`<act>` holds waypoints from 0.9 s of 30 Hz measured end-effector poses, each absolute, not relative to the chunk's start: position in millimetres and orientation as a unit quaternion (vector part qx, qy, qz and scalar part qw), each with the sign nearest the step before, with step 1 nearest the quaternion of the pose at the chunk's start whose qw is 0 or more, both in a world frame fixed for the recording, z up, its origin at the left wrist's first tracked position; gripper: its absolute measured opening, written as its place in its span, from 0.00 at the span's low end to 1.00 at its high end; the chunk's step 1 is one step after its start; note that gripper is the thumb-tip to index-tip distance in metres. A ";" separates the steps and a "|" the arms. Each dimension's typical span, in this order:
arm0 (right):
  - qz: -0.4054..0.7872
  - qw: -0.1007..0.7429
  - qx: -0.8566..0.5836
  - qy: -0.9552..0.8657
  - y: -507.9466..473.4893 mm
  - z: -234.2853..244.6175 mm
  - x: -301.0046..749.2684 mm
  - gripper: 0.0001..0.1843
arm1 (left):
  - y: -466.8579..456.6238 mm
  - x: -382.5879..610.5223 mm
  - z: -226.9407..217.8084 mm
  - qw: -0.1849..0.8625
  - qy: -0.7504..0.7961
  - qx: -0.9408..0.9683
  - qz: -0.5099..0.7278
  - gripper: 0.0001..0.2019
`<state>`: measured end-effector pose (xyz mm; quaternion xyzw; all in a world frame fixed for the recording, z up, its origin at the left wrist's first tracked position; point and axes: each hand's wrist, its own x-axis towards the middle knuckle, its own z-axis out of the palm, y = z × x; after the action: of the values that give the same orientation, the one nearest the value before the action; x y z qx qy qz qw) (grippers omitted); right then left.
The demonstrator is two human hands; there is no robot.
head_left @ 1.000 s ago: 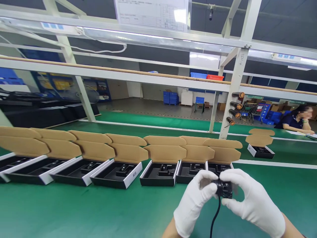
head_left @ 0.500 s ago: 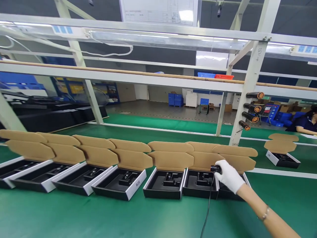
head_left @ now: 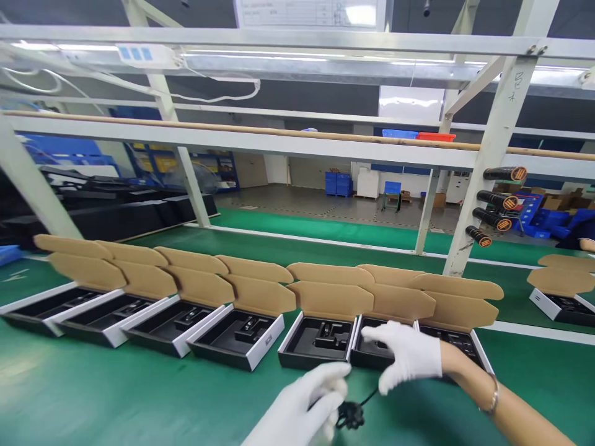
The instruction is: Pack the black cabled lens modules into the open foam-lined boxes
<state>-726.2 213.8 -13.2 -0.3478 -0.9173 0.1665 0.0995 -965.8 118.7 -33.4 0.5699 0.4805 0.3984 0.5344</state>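
My left hand (head_left: 302,402), in a white glove, is at the bottom of the view. It closes on a small black corded device (head_left: 351,415), which partly shows beside the fingers. A short length of black cable (head_left: 369,396) runs from the device toward my right hand (head_left: 404,356). That gloved hand, with a bracelet at the wrist, hangs with its fingers apart over an open black box (head_left: 376,353). The cable's far end is hidden near its thumb. Kraft lids (head_left: 330,300) stand up behind a row of open boxes, and foam inserts with dark items fill the box trays.
The boxes stand on a green bench mat (head_left: 139,384). Another open box (head_left: 555,303) sits further right, beside a co-worker's arm (head_left: 586,244). A white metal frame (head_left: 493,155) with black orange-capped rollers (head_left: 497,210) rises behind. Blue crates stand in the distance.
The black device has moved from my right hand, over the box, down to my left hand, which has entered the view. My right hand has opened. The view has shifted slightly.
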 end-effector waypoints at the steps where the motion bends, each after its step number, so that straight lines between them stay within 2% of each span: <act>1: 0.212 0.125 -0.309 -0.919 200.7 -5.4 -733.2 0.42 | 124.4 -958.0 -19.0 0.523 0.458 0.602 0.392 0.14; 3: 0.260 0.154 -0.297 -0.906 180.1 6.7 -743.6 0.26 | 137.1 -943.4 2.9 0.499 0.420 0.638 0.409 0.14; 5: 0.254 0.184 -0.364 -0.877 170.2 13.0 -746.9 0.11 | 151.7 -932.5 13.0 0.463 0.402 0.643 0.458 0.15; 6: 0.237 0.202 -0.406 -0.859 169.0 14.0 -746.0 0.07 | 159.8 -928.5 14.1 0.441 0.402 0.639 0.485 0.15; 9: 0.250 0.267 -0.475 -0.801 173.7 10.2 -737.5 0.03 | 185.6 -919.5 8.9 0.386 0.416 0.634 0.525 0.14; 12: 0.380 0.339 -0.454 -0.731 181.1 1.2 -728.7 0.07 | 206.7 -909.3 1.6 0.387 0.424 0.648 0.501 0.06; 13: 0.421 0.361 -0.436 -0.709 183.4 -2.1 -726.8 0.07 | 210.9 -904.7 -0.4 0.406 0.417 0.655 0.482 0.07; 16: 0.466 0.392 -0.420 -0.673 191.2 -11.9 -722.5 0.07 | 213.7 -887.4 -5.7 0.491 0.375 0.684 0.389 0.20; 19: 0.356 0.397 -0.486 -0.693 200.7 -19.0 -716.3 0.07 | 209.4 -873.4 -8.3 0.564 0.328 0.706 0.276 0.32; 21: 0.200 0.422 -0.512 -0.721 206.6 -20.2 -709.3 0.12 | 210.0 -871.1 -6.1 0.567 0.318 0.726 0.225 0.31; 23: 0.038 0.422 -0.488 -0.763 211.1 -17.8 -700.4 0.21 | 216.6 -874.1 -1.2 0.538 0.325 0.756 0.185 0.25; 25: -0.057 0.340 -0.447 -0.825 214.7 -13.9 -691.8 0.22 | 229.3 -878.8 3.2 0.496 0.336 0.790 0.131 0.19; 27: -0.078 0.200 -0.451 -0.866 218.7 -12.7 -686.3 0.14 | 246.3 -881.8 2.5 0.450 0.348 0.820 0.064 0.16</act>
<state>-686.3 218.7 -12.7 -0.4506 -0.8665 -0.0782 0.2001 -881.8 246.3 2.5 0.8200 0.3478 0.0637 0.4501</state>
